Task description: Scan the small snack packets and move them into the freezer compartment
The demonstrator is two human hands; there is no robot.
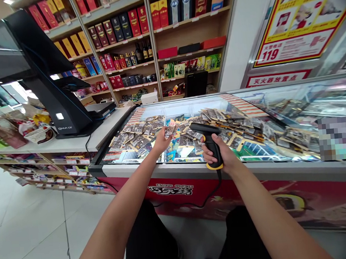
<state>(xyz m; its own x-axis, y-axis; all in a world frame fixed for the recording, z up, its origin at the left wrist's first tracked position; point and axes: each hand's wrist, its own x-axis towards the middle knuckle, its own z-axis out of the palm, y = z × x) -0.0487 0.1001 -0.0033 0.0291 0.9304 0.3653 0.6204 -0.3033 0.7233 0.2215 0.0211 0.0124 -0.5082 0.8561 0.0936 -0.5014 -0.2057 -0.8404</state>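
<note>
Fingers of our left hand [161,141] pinch a packet [172,126] edgewise — likely baring print | our right hand [222,151] wraps the scanner [212,144], nose packetward

the scanner [212,141] is black with a yellow rim at the bottom, and its cord [219,178] is black too. the packets [140,140] are dark brown and black with tan edges, and some show a bit of orange. the freezer [178,166] has a red front with black and white letters [171,190] under a grey rim. the strips [243,106] on top have orange and white stripes. the wall poster [302,23] is yellow, red and white. the floor [34,240] is pale with dark lines. the pants [150,239] are black.
</note>
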